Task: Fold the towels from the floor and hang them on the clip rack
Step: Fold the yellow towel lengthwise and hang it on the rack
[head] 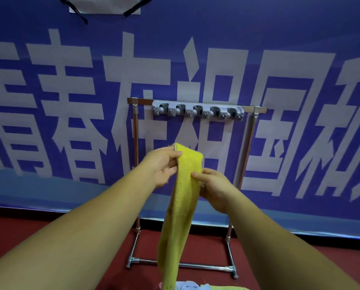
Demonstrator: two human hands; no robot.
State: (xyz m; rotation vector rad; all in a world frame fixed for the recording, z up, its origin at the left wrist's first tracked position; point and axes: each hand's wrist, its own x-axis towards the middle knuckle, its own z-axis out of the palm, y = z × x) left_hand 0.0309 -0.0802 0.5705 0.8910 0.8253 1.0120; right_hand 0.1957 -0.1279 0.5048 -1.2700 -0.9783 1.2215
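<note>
While aloft, yellow towel (181, 206) lengthwise vertical.

Ahead of you, a blue banner (300, 28) fills the far wall from left to right, printed with huge white characters (133, 91) and fading to a paler blue band (49, 195) along its lower edge. At its top left you can see a white sheet (103, 5), cut off by the frame, with 2 black tape strips (73, 8) slanting across its lower corners. Nearer to you, a red floor (49, 231) meets a dark strip (28, 211) under the banner.
</note>
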